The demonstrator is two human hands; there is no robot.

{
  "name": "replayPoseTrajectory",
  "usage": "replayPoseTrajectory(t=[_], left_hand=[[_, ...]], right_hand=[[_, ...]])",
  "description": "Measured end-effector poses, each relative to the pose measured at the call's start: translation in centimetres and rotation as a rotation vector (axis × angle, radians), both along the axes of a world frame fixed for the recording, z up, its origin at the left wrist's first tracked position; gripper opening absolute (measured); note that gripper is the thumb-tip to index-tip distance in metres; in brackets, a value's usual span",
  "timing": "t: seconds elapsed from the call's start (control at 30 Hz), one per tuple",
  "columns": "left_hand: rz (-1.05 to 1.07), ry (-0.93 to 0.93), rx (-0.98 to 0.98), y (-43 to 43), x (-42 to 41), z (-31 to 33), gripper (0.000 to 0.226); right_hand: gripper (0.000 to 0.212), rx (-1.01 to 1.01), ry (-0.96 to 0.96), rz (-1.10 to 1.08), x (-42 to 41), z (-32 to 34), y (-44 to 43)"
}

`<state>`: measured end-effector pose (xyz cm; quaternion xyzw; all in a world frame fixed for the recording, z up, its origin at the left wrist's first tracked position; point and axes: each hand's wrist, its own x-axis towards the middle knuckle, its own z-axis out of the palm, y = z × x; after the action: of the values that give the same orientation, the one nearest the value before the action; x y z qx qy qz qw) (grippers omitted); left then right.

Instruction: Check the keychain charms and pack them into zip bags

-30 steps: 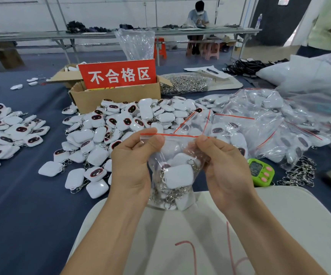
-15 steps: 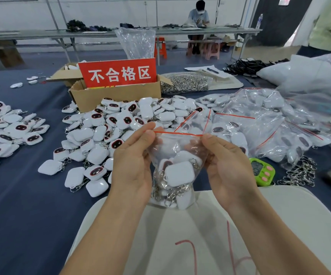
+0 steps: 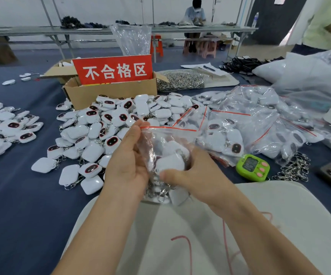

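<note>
Above the near edge of the desk (image 3: 12, 195), the left hand (image 3: 129, 161) pinches the top corner of a zip bag (image 3: 166, 139) holding white keychain charms (image 3: 170, 164), the right hand (image 3: 196, 175) curls round its lower half, and a loose pile (image 3: 109, 124) lies behind.

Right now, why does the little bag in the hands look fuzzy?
In the head view, the zip bag and right hand are smeared by motion blur; the red sign behind looks sharp; the packed bags on the right glint with glare.
</note>
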<state>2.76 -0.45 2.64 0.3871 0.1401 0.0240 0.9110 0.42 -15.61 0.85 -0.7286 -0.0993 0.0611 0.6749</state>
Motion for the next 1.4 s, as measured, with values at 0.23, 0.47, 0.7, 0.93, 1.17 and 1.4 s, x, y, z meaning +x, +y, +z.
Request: replayPoseTrajectory(t=[0.23, 0.47, 0.7, 0.93, 1.17, 1.4], left_hand=[[-0.203, 0.098, 0.464, -0.7, -0.2, -0.9, 0.029], [-0.198, 0.050, 0.548, -1.2, -0.2, -1.7, 0.027], [-0.181, 0.040, 0.640, -1.5, 0.0, -2.2, 0.014], [-0.191, 0.015, 0.684, -1.2, -0.1, -2.4, 0.018], [-0.211, 0.013, 0.718, -1.3, 0.0, -2.3, 0.020], [-0.215, 0.021, 0.729, -1.2, 0.0, -2.4, 0.020]], right_hand=[[0.049, 0.077, 0.055, -0.160, 1.1, 0.6, -2.2], [0.096, 0.178, -0.245, -0.925, 2.4, 3.6, -8.4], [0.051, -0.523, -0.265, -0.643, 2.0, 1.2, -4.9], [0.062, -1.077, -0.322, -0.152, 3.6, -2.4, -1.8], [0.044, -1.276, -0.328, -0.306, 2.9, -2.0, -1.2], [0.016, -1.233, -0.327, -0.399, 3.7, -2.3, -1.1]])
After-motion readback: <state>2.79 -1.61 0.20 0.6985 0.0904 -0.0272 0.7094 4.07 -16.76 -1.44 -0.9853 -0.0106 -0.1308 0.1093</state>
